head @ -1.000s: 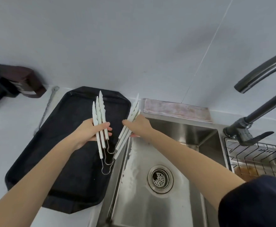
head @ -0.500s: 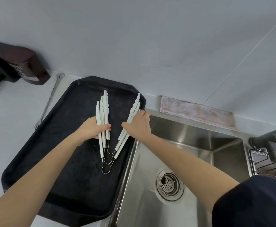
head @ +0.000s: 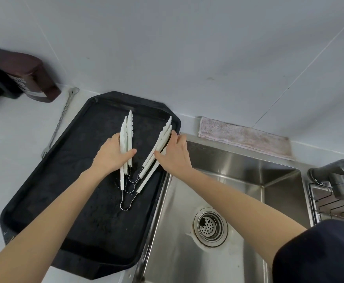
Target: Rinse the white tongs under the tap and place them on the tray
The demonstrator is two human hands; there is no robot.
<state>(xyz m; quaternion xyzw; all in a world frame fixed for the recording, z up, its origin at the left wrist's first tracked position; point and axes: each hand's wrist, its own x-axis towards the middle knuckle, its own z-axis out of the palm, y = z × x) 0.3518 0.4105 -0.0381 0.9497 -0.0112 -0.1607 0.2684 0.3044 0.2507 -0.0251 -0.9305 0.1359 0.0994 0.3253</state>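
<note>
White plastic and thin wire, that's what we have in both hands: several white tongs (head: 138, 160) with scalloped, pointed blades and springy metal loops at the hinge end, splayed in a V over the black tray (head: 44, 193). We take the tray as our marker. Its surface is matte black, speckled with water beads, corners cut off at an angle, rim raised all round.

Our left hand (head: 110, 157) is curled around one bundle of arms near the tray's middle, thumb across the front, pinching them together so the blades point toward the far rim. Our right hand (head: 173, 157) lies over the other bundle close to the tray's sink-side rim, fingers pressed along the arms, thumb underneath; those tips reach the tray's far corner. The wire loops meet lower down over the tray floor, but whether they touch it we can't tell.

Just beside the tray on the right we see the stainless sink (head: 238, 180), brushed steel, wet, with a round perforated drain (head: 210, 227). Beyond the sink, along the wall, a pinkish folded cloth (head: 244, 137) lies flat. At the sink's far edge a dark tap base (head: 334, 170) stands over a wire rack (head: 334, 203). On the tray's other side a twisted metal fork (head: 59, 123) lies on the pale counter, and further off a dark brown container (head: 17, 76) stands against the wall. Our navy sleeve (head: 318, 252) covers the near corner of the sink.
</note>
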